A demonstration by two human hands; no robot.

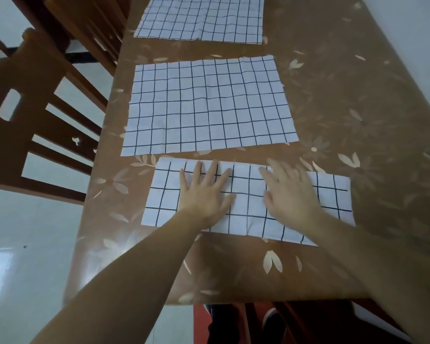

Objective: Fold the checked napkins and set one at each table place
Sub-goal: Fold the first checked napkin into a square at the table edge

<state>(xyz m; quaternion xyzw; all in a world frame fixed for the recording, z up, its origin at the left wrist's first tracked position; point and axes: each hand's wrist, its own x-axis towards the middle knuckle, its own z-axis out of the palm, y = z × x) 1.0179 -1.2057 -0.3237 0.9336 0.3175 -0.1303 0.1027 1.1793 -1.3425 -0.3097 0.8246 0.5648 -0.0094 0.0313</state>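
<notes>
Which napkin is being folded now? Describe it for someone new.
On the brown table, checked napkins lie in a row away from the camera. The nearest napkin is it: a narrow strip under the left hand and right hand, unlike the wider ones beyond.

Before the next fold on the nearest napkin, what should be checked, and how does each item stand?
1. Left hand and right hand flat on the nearest napkin, fingers spread: ok.
2. Nearest napkin wholly on the table: ok.
3. Its folded edges aligned: cannot tell; the hands cover the middle and the right hand is blurred.
4. Gap between it and the middle napkin: ok, narrow.
5. Middle napkin folded: not ok, it lies spread open.
6. Far napkin folded: not ok, also spread open.
</notes>
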